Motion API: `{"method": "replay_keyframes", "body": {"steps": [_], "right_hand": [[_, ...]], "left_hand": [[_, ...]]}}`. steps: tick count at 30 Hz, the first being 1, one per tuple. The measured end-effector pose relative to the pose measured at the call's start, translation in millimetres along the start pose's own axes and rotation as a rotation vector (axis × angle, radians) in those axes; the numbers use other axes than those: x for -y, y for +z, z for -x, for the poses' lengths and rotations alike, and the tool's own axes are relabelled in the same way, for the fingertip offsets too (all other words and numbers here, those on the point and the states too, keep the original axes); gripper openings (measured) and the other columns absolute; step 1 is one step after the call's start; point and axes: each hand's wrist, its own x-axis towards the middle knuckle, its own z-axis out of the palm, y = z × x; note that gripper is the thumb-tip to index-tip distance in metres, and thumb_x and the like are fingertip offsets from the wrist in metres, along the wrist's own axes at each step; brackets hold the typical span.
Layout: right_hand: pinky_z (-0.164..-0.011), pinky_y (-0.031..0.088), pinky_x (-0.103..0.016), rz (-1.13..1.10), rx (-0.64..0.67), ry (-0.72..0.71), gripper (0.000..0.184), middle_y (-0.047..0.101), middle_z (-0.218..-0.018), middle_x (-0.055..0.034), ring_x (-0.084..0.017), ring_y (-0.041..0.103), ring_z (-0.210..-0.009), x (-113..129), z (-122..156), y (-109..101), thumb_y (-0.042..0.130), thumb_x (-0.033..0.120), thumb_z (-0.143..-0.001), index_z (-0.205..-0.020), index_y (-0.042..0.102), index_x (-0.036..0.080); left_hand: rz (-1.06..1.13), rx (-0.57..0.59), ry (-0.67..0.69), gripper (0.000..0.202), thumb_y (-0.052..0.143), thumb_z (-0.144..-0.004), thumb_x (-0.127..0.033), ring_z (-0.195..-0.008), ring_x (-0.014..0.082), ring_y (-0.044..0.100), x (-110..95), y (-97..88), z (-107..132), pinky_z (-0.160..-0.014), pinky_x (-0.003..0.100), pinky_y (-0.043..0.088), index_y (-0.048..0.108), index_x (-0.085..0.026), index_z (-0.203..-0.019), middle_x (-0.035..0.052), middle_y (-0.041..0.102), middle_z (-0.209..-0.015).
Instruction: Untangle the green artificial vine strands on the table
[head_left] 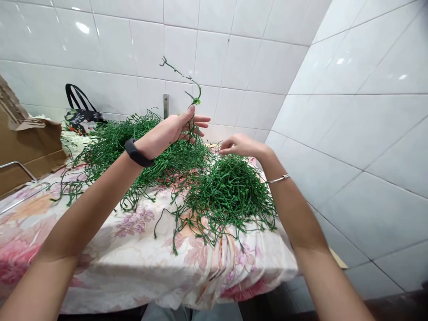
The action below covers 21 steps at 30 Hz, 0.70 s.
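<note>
My left hand [182,127] is raised over the table, with a green artificial flower stem [197,100] pinched between thumb and fingers. The stem's thin end curves up and to the left, and its other fingers are stretched out. My right hand [242,146] hovers just above a heaped pile of green artificial stems [234,189]. Its fingers are curled together, and I cannot make out what is in them, if anything. Behind my left hand a larger, looser heap of the same green stems [123,138] spreads to the left.
A floral cloth [143,249] covers the table. At left stand a cardboard box [30,142] and a bent metal rod [23,165]. Whitish flowers [75,145] lie near a dark floral bag [82,117]. White tiled walls [214,58] close off the back and right.
</note>
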Motion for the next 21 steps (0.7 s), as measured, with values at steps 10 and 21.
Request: {"method": "replay_keyframes", "body": {"steps": [10, 21], "right_hand": [[-0.063, 0.038, -0.024, -0.276, -0.508, -0.339, 0.044, 0.062, -0.074, -0.0046, -0.009, 0.052, -0.068, 61.7, 25.1, -7.2, 0.037, 0.047, -0.085, -0.076, 0.062, 0.012], [-0.071, 0.038, -0.027, -0.076, -0.736, -0.435, 0.013, 0.056, -0.073, -0.0013, -0.010, 0.052, -0.072, 87.3, 30.3, 5.8, 0.050, 0.023, -0.080, -0.073, 0.054, 0.014]], "left_hand": [[0.088, 0.025, -0.037, 0.057, 0.029, -0.082, -0.059, -0.096, 0.0164, 0.055, 5.7, 2.6, -1.4, -0.073, 0.026, 0.046, 0.055, -0.019, -0.114, 0.0091, 0.060, -0.108], [0.002, -0.042, 0.040, 0.047, 0.033, -0.085, -0.051, -0.090, 0.0134, 0.058, -4.8, 10.3, 2.7, -0.073, 0.023, 0.047, 0.060, -0.018, -0.104, 0.0056, 0.063, -0.093]]}}
